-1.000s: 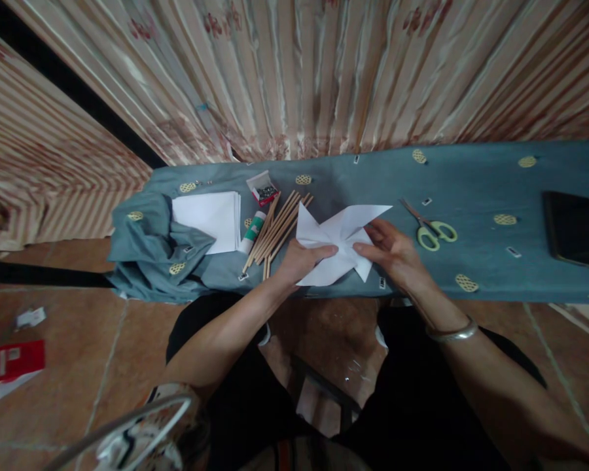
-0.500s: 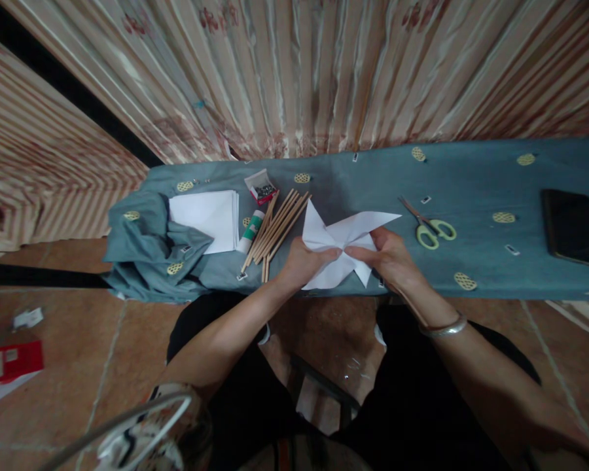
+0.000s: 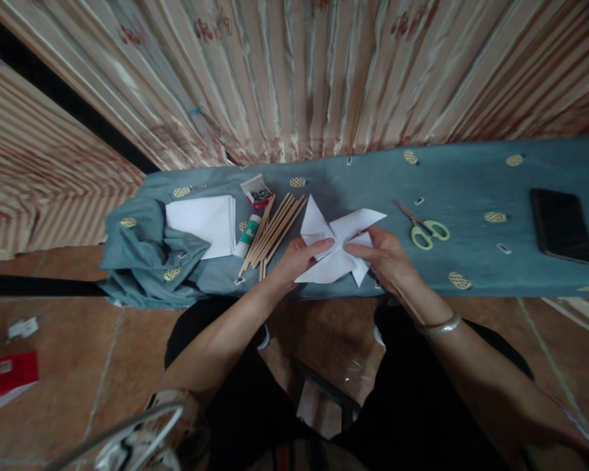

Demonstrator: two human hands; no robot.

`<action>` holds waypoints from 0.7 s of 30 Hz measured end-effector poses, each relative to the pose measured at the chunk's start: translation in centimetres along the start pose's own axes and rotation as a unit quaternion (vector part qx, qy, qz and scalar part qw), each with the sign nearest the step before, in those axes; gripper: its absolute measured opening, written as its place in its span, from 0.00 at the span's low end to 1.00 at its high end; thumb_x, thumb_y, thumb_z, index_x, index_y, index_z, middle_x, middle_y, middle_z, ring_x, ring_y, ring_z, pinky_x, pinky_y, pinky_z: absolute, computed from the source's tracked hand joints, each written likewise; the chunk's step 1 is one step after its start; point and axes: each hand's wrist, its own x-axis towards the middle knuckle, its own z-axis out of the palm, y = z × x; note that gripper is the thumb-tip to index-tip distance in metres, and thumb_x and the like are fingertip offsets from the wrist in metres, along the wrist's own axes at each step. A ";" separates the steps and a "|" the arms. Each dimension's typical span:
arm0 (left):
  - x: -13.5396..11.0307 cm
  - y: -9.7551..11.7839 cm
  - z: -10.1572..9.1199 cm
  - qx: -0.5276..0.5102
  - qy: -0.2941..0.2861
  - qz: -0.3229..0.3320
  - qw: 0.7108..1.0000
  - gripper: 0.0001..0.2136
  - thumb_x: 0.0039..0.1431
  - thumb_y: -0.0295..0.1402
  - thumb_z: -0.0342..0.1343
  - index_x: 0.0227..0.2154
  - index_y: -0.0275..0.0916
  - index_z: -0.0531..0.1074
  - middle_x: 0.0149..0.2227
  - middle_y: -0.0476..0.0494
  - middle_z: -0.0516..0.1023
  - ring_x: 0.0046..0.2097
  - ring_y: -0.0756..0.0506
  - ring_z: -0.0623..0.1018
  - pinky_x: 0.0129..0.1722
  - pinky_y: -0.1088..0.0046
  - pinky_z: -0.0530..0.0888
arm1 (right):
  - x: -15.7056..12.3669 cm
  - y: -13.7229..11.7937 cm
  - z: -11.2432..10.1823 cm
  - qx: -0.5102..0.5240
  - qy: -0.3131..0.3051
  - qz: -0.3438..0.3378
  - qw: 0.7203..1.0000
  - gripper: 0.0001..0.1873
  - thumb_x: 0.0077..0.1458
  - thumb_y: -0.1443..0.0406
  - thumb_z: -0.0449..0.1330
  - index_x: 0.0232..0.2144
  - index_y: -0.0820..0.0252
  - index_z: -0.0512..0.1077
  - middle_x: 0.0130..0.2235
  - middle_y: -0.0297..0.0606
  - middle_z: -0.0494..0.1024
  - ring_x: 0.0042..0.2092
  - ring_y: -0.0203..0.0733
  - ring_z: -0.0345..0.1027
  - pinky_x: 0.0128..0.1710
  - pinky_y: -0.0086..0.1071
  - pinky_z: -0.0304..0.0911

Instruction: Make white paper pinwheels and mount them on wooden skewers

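A white sheet of paper cut and folded into a pinwheel shape (image 3: 334,243) lies near the front edge of a table covered in blue-grey cloth (image 3: 471,261). My left hand (image 3: 298,258) pinches its left side, thumb pressed near the centre. My right hand (image 3: 383,256), a metal bangle on its wrist, grips the right side with fingers curled on the paper. Both thumbs meet near the middle of the pinwheel.
Left of the paper lie a bundle of wooden sticks (image 3: 271,230), a glue stick (image 3: 248,236), a small box of pins (image 3: 258,191) and a stack of white paper (image 3: 203,221). Green-handled scissors (image 3: 423,228) and a dark phone (image 3: 561,224) lie to the right. Striped curtain hangs behind.
The upper right flap of the paper has been drawn in toward the centre, and both hands have shifted slightly. The view has drifted a little.
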 end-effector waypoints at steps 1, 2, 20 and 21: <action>0.1 -0.1 -0.1 0.008 -0.001 0.000 1.000 0.19 0.38 0.40 0.71 0.34 0.35 0.80 0.34 0.40 0.83 0.38 0.39 0.81 0.40 0.65 0.75 | 0.0 0.0 0.0 0.001 -0.001 0.001 1.000 0.23 0.33 0.59 0.74 0.35 0.58 0.75 0.33 0.34 0.82 0.31 0.41 0.74 0.34 0.35 0.70; 0.2 -0.2 -0.2 0.017 -0.003 -0.002 1.000 0.19 0.38 0.40 0.71 0.33 0.35 0.80 0.33 0.40 0.83 0.37 0.39 0.81 0.38 0.66 0.75 | 0.0 0.0 0.0 0.001 -0.001 0.001 1.000 0.24 0.33 0.59 0.74 0.35 0.58 0.75 0.33 0.34 0.82 0.31 0.41 0.74 0.34 0.35 0.70; 0.8 -0.9 0.1 0.108 0.087 0.107 0.985 0.21 0.33 0.36 0.71 0.34 0.32 0.79 0.39 0.36 0.83 0.42 0.38 0.81 0.50 0.59 0.75 | 0.4 0.4 -0.1 -0.113 0.033 -0.056 0.991 0.23 0.37 0.59 0.72 0.38 0.57 0.72 0.33 0.34 0.80 0.32 0.42 0.72 0.33 0.34 0.68; 0.9 -1.0 0.1 0.105 0.094 0.109 0.984 0.20 0.34 0.36 0.71 0.33 0.33 0.79 0.38 0.37 0.83 0.41 0.39 0.81 0.49 0.59 0.76 | 0.4 0.4 -0.1 -0.109 0.034 -0.054 0.992 0.23 0.37 0.59 0.72 0.38 0.57 0.73 0.33 0.34 0.80 0.32 0.42 0.72 0.32 0.35 0.68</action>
